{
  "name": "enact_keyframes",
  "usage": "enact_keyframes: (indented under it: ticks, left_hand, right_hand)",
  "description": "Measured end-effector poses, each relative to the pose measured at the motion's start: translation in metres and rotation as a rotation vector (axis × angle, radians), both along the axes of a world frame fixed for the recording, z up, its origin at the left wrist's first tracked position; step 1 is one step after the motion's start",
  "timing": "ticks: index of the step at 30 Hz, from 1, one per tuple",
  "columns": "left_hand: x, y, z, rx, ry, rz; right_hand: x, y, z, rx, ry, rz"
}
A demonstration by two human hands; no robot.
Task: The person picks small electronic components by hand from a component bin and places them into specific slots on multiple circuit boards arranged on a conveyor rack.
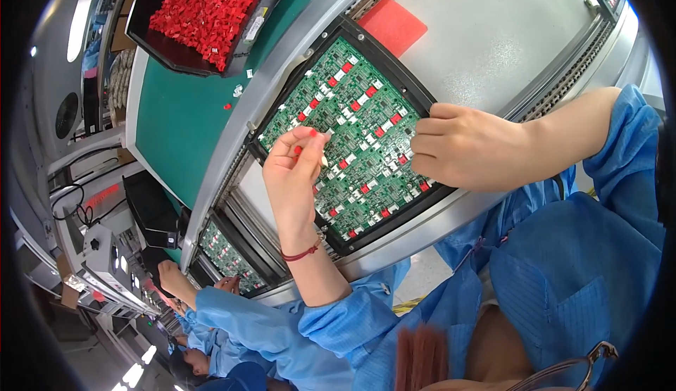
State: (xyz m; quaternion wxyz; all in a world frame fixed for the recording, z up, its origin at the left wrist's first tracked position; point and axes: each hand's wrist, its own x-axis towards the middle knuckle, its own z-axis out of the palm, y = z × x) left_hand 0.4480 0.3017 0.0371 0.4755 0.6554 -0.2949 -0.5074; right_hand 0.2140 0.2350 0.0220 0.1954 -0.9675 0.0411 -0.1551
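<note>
A green circuit board panel [384, 173] lies in a black frame [391, 60] on the conveyor line. Small red and white connectors are set in rows across it. Over its left part is my left hand [292, 173], closed, with small red connectors [313, 133] pinched at the fingertips and between the fingers; a pale bit also shows near the thumb. My right hand [472, 148] rests at the panel's right edge, its fingers curled down onto the board. Whatever those fingertips grip, if anything, is hidden.
A black bin [151, 35] heaped with red connectors stands on the green bench [176, 123] at the upper left. A red sheet [394, 26] lies beyond the frame. Another framed board [229, 254] sits down the line at left, near a co-worker's hand [176, 282] and blue sleeve.
</note>
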Motion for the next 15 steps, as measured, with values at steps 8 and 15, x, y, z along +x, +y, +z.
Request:
enact_keyframes:
  ticks: [8, 15]
  left_hand:
    - [-0.020, 0.001, -0.014, -0.115, -0.895, -0.094]
    - [-0.022, -0.007, -0.010, -0.123, -1.002, -0.167]
  right_hand:
    - [0.003, 0.002, 0.006, 0.088, -0.011, 0.079]
    - [0.004, -0.002, 0.003, 0.075, -0.137, 0.053]
